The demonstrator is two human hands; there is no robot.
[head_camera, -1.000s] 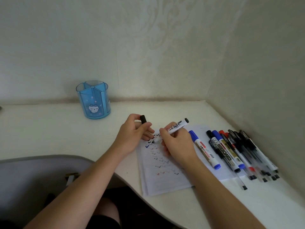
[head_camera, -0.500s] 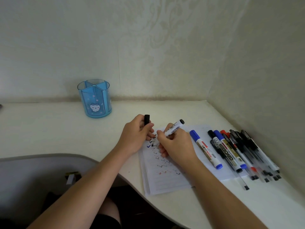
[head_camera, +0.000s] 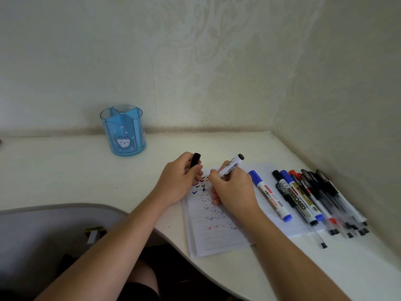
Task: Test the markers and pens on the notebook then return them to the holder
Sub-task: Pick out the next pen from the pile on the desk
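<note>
My right hand (head_camera: 233, 190) grips a white marker (head_camera: 232, 165) with a black end, its tip down on the open notebook (head_camera: 217, 233) among rows of small tick marks. My left hand (head_camera: 180, 181) rests on the notebook's top left corner and pinches the marker's black cap (head_camera: 195, 159) upright. A blue-capped marker (head_camera: 270, 196) lies on the page right of my right hand. Beyond it lies a row of several markers and pens (head_camera: 314, 200). The blue holder (head_camera: 123, 130) stands empty at the back left by the wall.
The white desk (head_camera: 65, 170) meets walls at the back and at the right, forming a corner. Its front edge curves inward; a grey chair seat (head_camera: 43, 235) and my legs show below it.
The marker tip has moved slightly down and left on the page. My left hand holds the cap more upright. The view has shifted a little.
</note>
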